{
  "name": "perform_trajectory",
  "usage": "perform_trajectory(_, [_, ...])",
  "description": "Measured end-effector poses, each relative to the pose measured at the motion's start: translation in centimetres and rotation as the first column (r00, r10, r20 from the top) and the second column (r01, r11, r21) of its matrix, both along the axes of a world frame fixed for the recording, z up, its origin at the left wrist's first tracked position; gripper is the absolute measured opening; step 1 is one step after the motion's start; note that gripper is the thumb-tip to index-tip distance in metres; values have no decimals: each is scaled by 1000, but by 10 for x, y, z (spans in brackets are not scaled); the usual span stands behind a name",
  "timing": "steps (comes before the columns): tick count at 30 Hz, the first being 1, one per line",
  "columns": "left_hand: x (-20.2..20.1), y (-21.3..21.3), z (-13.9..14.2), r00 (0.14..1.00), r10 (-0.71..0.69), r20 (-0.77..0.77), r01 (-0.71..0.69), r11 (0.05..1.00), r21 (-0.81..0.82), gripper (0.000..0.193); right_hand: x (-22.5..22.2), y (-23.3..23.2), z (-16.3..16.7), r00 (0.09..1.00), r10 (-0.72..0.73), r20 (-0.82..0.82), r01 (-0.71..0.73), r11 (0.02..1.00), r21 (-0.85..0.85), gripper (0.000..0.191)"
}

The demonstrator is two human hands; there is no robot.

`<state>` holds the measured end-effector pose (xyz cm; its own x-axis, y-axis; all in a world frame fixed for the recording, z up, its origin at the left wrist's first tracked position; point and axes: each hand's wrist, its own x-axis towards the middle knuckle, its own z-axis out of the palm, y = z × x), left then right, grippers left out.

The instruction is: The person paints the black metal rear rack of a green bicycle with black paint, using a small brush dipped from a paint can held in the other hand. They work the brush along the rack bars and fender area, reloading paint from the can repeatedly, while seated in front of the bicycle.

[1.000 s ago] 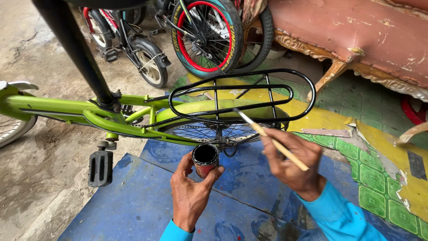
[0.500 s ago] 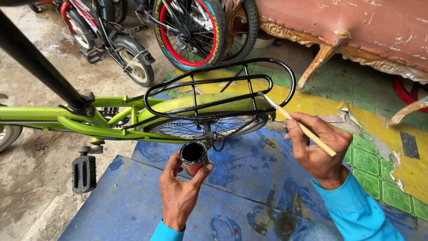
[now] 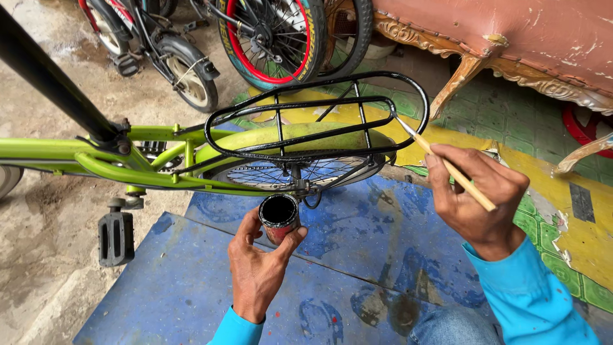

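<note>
My left hand grips a small round tin with black paint inside, held just below the bicycle's rear wheel. My right hand holds a thin wooden-handled paintbrush; its tip touches the right end of the black wire rear rack. The rack sits above a lime-green mudguard on a lime-green bicycle frame. Both my sleeves are bright blue.
A black pedal hangs at the left. Other small bicycles with red-rimmed wheels stand behind. A worn reddish sofa with carved wooden legs is at the upper right. A blue painted board lies under my hands; green and yellow tiles sit to the right.
My right hand has brought the brush tip onto the rack's right end. The left hand keeps the tin in about the same spot under the wheel.
</note>
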<state>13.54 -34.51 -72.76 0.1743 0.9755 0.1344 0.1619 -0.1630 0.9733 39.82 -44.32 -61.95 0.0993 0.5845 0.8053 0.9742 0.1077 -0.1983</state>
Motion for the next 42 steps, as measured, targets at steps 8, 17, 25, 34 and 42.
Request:
perform_trajectory(8, [1,3,-9,1000,-17,18,16,999,36,55,-13,6,21,988,-8,152,15,999,-44,12])
perform_trajectory(17, [5,2,-10,1000,-15,7,15,1000,25,54,-1,-22,-23,949,132,-288,-121,991,57,11])
perform_trajectory(25, [12,4,-14,1000,-9,-11,9,1000,7,52,23,-37,-96,964,236,125,-232,972,-45,26])
perform_trajectory(34, [29,-3,-25,998,-46,-47,48,998,39,54,28,-19,-111,949,297,108,-289,954,-83,30])
perform_trajectory(42, [44,-15,-40,991,-98,-86,105,991,85,66,14,-43,-77,779,277,-563,-372,926,-59,18])
